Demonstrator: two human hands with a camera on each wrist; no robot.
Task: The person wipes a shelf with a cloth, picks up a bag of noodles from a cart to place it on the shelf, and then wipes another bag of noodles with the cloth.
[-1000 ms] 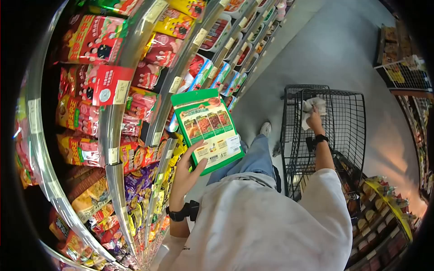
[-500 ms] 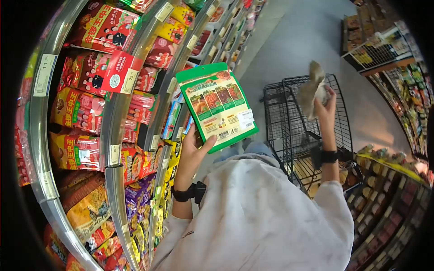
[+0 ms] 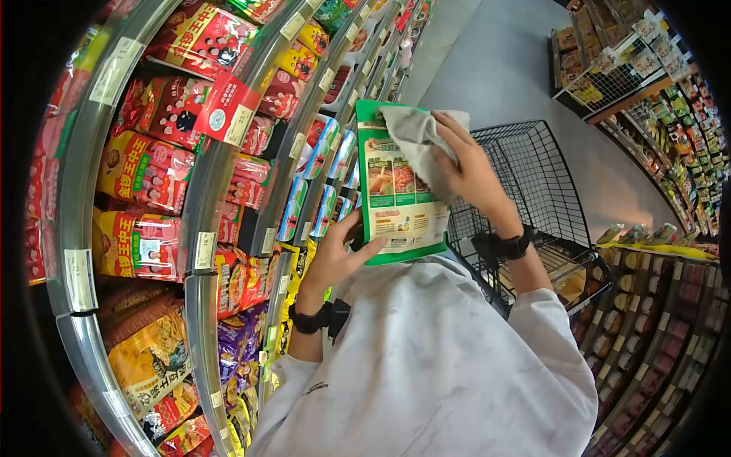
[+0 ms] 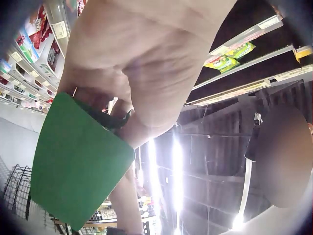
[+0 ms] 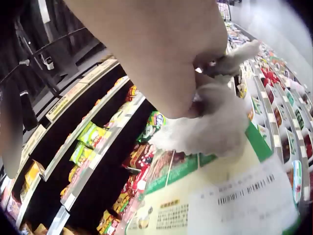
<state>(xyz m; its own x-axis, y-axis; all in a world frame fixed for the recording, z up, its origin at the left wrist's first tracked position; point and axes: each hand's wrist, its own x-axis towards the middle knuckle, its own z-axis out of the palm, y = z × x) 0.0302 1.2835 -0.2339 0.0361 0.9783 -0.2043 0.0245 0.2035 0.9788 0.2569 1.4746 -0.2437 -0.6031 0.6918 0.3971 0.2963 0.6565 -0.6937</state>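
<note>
A green and cream package (image 3: 403, 228) with food pictures and a white label is held up over the person's lap. The left hand (image 3: 339, 255) grips its lower left edge, thumb on the printed face; in the left wrist view the package's green edge panel (image 4: 80, 161) hangs below that hand (image 4: 142, 63). Against the upper part of the printed face, the right hand (image 3: 474, 171) presses a crumpled grey cloth (image 3: 415, 137). The right wrist view shows the cloth (image 5: 205, 127) bunched under the right hand (image 5: 161, 54), over the package (image 5: 195, 191) with its barcode label.
Shelves of red and yellow snack packets (image 3: 148, 171) curve along the left. A black wire cart (image 3: 525, 167) stands just right of the hands. Farther right are more stocked shelves (image 3: 647, 320) and a wire display basket (image 3: 609, 80). Grey floor (image 3: 495, 68) runs ahead.
The right hand has brought the cloth from over the cart leftward onto the package. The package has turned more upright in the left hand. The cart shows farther left than a second ago.
</note>
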